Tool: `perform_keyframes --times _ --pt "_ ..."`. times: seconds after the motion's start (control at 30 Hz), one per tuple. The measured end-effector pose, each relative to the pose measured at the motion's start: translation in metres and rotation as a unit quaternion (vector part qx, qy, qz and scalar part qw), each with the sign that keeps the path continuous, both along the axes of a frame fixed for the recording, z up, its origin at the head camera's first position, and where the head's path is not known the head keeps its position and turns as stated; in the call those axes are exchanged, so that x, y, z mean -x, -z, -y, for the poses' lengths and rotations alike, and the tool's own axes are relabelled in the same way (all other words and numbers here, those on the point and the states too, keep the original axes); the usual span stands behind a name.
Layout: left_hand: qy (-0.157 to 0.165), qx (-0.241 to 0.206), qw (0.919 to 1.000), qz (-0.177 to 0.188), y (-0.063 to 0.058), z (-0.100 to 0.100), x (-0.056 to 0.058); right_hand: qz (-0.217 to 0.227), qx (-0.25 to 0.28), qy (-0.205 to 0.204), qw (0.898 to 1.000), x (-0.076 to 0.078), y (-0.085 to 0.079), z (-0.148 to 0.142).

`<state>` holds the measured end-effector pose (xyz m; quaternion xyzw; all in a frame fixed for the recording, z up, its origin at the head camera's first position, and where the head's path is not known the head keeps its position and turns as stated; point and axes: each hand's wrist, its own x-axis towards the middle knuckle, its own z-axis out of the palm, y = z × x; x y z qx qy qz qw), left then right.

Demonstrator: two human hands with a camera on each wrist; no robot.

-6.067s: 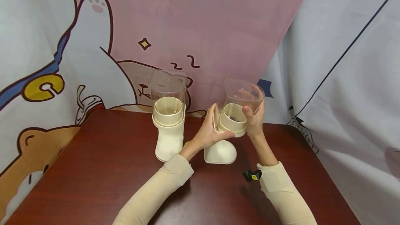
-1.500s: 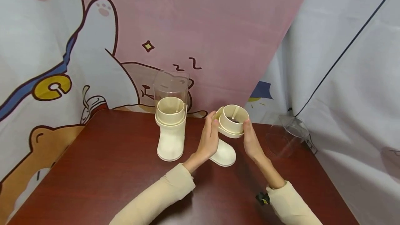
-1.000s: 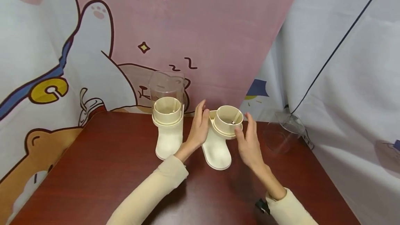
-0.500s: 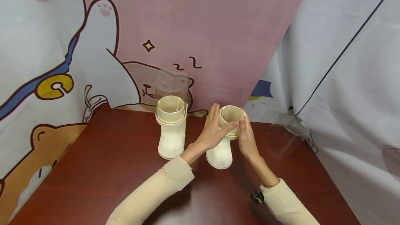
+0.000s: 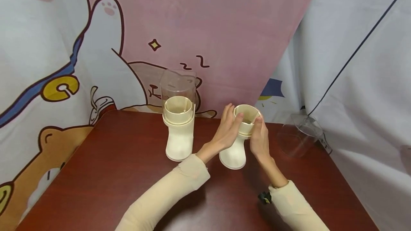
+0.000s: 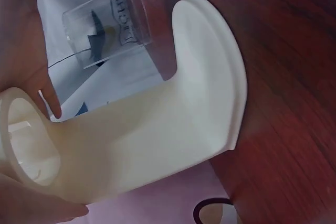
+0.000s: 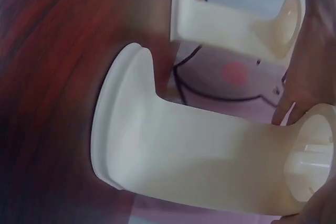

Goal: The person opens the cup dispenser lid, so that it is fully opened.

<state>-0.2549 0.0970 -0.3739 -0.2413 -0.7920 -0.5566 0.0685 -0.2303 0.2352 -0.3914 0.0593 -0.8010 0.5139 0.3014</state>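
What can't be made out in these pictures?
Head view: upper sides of the held cream stand, covered by left hand and right hand.
Head view: the dark object by the right sleeve, too small to identify.
Right wrist view: toe of the other stand, cut by the top edge.

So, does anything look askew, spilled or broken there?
No spill or damage that I can see. One mismatch: the held stand, between the left hand and right hand, has a bare ring, while the other stand wears a clear container. A similar loose container sits apart on the table, back right.
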Motion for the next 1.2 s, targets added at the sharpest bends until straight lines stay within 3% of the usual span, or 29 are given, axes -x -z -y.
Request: perform_keyframes --times 0.2,0.4,0.7,0.87,1.07,1.2 --pt "-0.019 0.001 0.9998 0.0 -0.001 -0.034 0.014 -0.013 0.012 0.071 0.997 0.015 0.003 -0.026" --pt "-0.023 0.008 0.9997 -0.008 -0.013 -0.074 0.027 -0.037 0.017 0.109 0.993 0.03 -0.006 -0.062" --pt "-0.013 0.009 0.9997 -0.016 0.001 -0.105 0.037 -0.014 0.004 0.149 0.989 0.035 0.004 -0.092" --pt "-0.021 0.02 0.9993 -0.023 0.002 -0.107 0.041 -0.011 0.005 0.137 0.991 0.038 0.005 -0.095" --pt "-0.016 0.0 0.9998 0.014 -0.002 -0.11 0.04 0.006 0.003 0.108 0.994 0.036 0.0 -0.1" --pt "-0.009 -0.037 0.9986 0.035 -0.002 -0.109 0.034 0.02 0.03 0.049 0.998 0.031 -0.005 -0.105"
